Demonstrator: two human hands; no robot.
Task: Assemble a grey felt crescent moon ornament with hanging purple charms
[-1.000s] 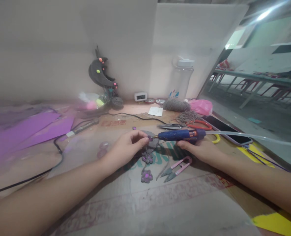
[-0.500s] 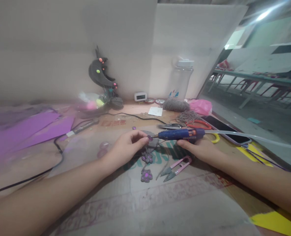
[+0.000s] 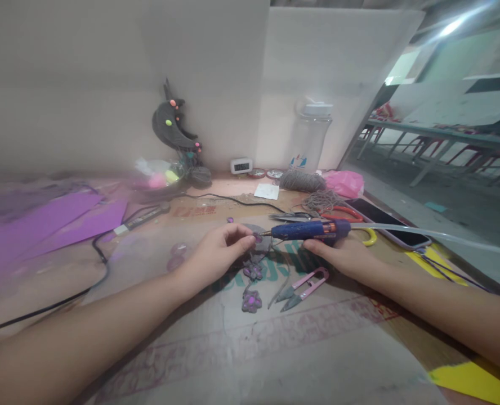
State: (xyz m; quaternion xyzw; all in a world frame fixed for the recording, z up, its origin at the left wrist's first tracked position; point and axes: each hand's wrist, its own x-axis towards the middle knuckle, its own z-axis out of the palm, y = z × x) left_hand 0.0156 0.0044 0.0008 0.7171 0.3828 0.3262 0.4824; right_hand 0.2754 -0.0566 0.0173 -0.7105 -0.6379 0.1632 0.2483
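My left hand (image 3: 227, 247) is closed, pinching a small purple flower piece (image 3: 257, 238) between thumb and forefinger. In my right hand (image 3: 338, 253) is a blue glue gun (image 3: 298, 230), with a long clear glue stick (image 3: 427, 232) running out of its back. The metal nozzle (image 3: 267, 233) points left and is at the purple piece; whether they touch I cannot tell. Below my left fingers, grey flowers with purple centres hang on a string, the lowest flower (image 3: 251, 301) lying on the sheet. Pink-handled thread snips (image 3: 304, 288) lie beside them.
Behind the hands are scissors with red handles (image 3: 343, 214), a phone (image 3: 387, 223), grey yarn (image 3: 303, 181), a small clock (image 3: 241, 166) and a clear bottle (image 3: 311, 138). Purple sheets (image 3: 59, 216) lie at left, near a black cord (image 3: 102, 259). A grey moon ornament (image 3: 169, 124) stands at the back.
Almost nothing differs. The glue gun has shifted very slightly left, and both hands keep their hold.
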